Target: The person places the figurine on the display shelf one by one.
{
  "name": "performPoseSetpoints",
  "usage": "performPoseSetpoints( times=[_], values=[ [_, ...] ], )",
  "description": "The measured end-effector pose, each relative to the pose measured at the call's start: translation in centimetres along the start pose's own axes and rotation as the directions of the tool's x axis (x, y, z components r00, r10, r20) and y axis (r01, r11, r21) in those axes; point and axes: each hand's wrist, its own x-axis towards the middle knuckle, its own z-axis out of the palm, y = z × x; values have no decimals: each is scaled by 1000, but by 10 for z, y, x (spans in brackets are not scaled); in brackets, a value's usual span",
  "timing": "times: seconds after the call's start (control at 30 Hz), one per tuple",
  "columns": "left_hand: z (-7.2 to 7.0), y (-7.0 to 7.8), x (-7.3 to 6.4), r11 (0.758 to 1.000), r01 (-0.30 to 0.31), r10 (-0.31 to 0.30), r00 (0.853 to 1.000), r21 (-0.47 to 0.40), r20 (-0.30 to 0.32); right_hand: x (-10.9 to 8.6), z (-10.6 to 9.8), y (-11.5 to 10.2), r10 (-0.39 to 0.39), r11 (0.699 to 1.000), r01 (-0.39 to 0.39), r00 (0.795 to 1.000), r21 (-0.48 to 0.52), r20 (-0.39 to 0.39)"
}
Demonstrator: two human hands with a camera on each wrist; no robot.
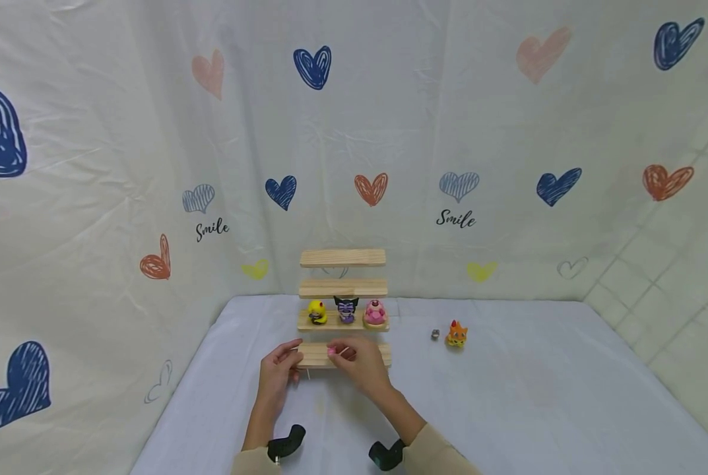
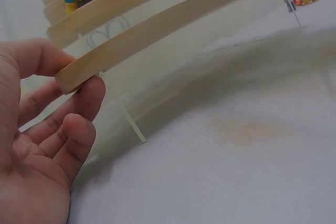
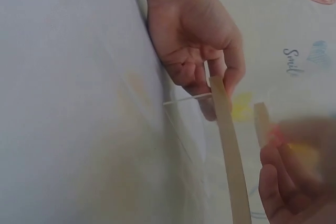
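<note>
A tiered wooden display shelf stands on the cloth. My left hand (image 1: 276, 369) pinches the left end of its lowest board (image 1: 315, 356), thumb and fingers on opposite faces, as the left wrist view shows. Over that board my right hand (image 1: 362, 364) holds a small pink object (image 1: 331, 351) between its fingertips; most of it is hidden, and I cannot tell its kind. One tier higher stand a yellow-haired figurine (image 1: 317, 313), a black-and-purple figurine (image 1: 346, 311) and a pink figurine (image 1: 375, 313).
Right of the shelf, an orange-and-yellow figurine (image 1: 456, 335) stands beside a tiny grey object (image 1: 435, 335). Two upper boards (image 1: 343, 287) rise behind the figurines. Thin clear supports (image 2: 134, 123) hold up the lowest board. A heart-printed curtain (image 1: 401, 132) hangs behind the white cloth.
</note>
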Motion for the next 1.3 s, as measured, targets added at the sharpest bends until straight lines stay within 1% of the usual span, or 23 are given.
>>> performPoseSetpoints(
  times=[0.17,0.33,0.5,0.6,0.87,1.1,1.3],
  values=[
    [0,0,0,1000,-3,3,1000,-6,1,6,13,2,9,999,-9,1000,-33,0],
    [-1,0,1,1000,12,-12,1000,-9,7,9,24,4,5,997,-6,1000,-71,-23],
    [-1,0,0,1000,15,-15,1000,-10,15,14,31,3,43,996,-45,999,-81,-21],
    [-2,0,0,1000,15,-15,1000,-9,15,16,34,2,66,994,-67,998,-83,-17],
    [0,1,0,1000,-5,5,1000,-1,10,19,40,0,71,992,-74,997,-103,-40],
    [1,1,0,1000,0,0,1000,1,6,19,44,-1,97,986,-102,994,-131,-46],
    [0,1,0,1000,0,0,1000,-6,9,20,46,0,102,981,-109,993,-158,-54]
  ],
)
